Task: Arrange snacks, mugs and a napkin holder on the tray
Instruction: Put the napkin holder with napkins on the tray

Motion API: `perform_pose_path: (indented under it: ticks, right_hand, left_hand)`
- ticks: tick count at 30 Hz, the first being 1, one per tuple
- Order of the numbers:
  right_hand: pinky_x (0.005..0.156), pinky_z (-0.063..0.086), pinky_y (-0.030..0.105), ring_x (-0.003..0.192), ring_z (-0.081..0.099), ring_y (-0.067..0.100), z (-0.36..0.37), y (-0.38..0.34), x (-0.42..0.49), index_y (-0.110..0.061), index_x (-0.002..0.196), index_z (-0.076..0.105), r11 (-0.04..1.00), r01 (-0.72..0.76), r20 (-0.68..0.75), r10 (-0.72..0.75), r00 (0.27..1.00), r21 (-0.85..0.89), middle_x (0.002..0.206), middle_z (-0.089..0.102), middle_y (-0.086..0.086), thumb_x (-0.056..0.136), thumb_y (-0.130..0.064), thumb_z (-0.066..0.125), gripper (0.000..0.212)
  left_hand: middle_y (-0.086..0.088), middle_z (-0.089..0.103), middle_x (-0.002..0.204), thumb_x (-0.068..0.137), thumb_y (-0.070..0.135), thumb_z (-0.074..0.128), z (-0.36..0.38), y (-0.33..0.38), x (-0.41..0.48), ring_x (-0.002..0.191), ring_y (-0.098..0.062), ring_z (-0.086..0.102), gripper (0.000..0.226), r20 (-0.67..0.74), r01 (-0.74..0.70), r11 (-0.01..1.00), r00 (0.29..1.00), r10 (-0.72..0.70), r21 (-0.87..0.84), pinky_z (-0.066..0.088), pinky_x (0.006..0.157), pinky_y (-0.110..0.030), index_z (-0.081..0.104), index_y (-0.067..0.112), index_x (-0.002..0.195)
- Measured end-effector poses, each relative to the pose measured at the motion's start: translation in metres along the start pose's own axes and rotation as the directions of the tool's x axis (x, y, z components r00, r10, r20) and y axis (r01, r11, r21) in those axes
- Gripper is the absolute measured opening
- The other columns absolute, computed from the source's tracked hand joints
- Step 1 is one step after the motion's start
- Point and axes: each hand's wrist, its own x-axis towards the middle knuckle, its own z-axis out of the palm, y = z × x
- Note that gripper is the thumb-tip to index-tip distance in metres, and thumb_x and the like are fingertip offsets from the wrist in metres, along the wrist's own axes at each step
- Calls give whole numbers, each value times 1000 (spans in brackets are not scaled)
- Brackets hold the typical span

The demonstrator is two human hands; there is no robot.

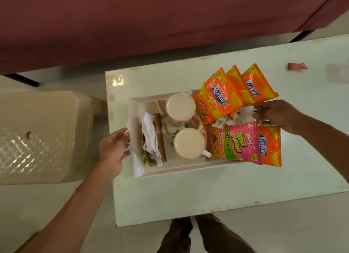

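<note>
The left hand [113, 148] curls its fingers around the near-left end of the white tray [138, 169] on the worktop [207, 196], and the right hand [273, 114] grips the tray's far-right end. Inside stand two mugs [189, 143], a wooden napkin holder [160, 137] with white napkins at the left, and orange and pink snack packets [234, 145] piled at the right.

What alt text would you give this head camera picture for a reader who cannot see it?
Seen from above, a person's left hand and right hand grip the two ends of a white tray on a pale table. It holds two mugs, a napkin holder and orange and pink snack packets.
</note>
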Motion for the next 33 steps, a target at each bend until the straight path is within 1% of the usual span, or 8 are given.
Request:
perform_pose_path:
  ticks: [3, 6, 10, 15, 19, 23, 30, 33]
  right_hand:
    - [90, 55, 44, 102, 65, 28, -15, 3, -4, -7, 126, 62, 999, 22, -32, -23, 999, -24, 113, 67, 11, 87, -2, 70, 40]
    - [93, 55, 46, 107, 65, 30, -38, 6, -8, -10, 125, 63, 999, 28, -42, -29, 999, -25, 115, 68, 10, 87, -5, 70, 39]
    - [89, 56, 43, 106, 66, 29, -78, 12, -4, -11, 126, 63, 998, 40, -40, -42, 998, -45, 116, 68, 10, 87, -6, 71, 40]
    - [91, 56, 47, 103, 67, 30, -132, 25, 5, -12, 125, 64, 995, 58, -23, -60, 998, -75, 115, 70, 9, 89, -8, 70, 37]
    - [83, 57, 41, 99, 68, 29, -167, 42, 15, -10, 126, 64, 996, 45, -24, -47, 999, -74, 115, 70, 10, 88, -8, 71, 39]
    - [81, 57, 41, 97, 68, 28, -194, 56, 25, -12, 125, 65, 996, 41, -21, -43, 999, -81, 113, 69, 9, 88, -9, 70, 37]
    - [92, 55, 47, 102, 67, 30, -212, 64, 41, -13, 123, 66, 994, 59, -25, -61, 998, -91, 117, 69, 8, 88, -8, 70, 35]
    - [90, 56, 45, 104, 66, 30, -212, 63, 46, -12, 124, 65, 993, 65, -22, -68, 997, -101, 118, 68, 8, 89, -9, 70, 36]
  left_hand:
    - [-1, 68, 95, 97, 15, 65, 10, 6, -11, 77, -12, 64, 20, 21, -38, 999, 999, 38, -1, 53, 68, -29, 67, 17, 117]
    - [-2, 68, 99, 96, 16, 66, 24, 10, -25, 76, -10, 64, 23, 46, -63, 998, 997, 63, -5, 53, 72, -31, 67, 16, 120]
    - [0, 68, 93, 95, 18, 67, 53, 12, -46, 75, -11, 64, 22, 65, -77, 997, 995, 78, -19, 54, 73, -31, 68, 17, 117]
    - [-1, 67, 88, 97, 16, 66, 104, 4, -74, 74, -14, 62, 15, 50, -68, 997, 996, 69, -30, 54, 69, -29, 67, 18, 111]
    - [0, 66, 85, 96, 15, 67, 142, -5, -92, 71, -13, 61, 14, 20, -47, 999, 999, 47, -20, 53, 67, -29, 68, 19, 110]
    - [-2, 66, 84, 96, 13, 66, 173, -13, -105, 74, -15, 62, 18, -7, -35, 999, 999, 35, -19, 53, 67, -29, 69, 19, 113]
    - [-1, 65, 80, 96, 12, 65, 206, -23, -108, 71, -13, 62, 18, -63, -10, 999, 998, 8, -33, 54, 67, -29, 69, 20, 111]
    - [-1, 64, 80, 96, 13, 66, 211, -25, -105, 72, -14, 61, 18, -68, 3, 999, 998, -5, -32, 57, 76, -33, 69, 19, 113]
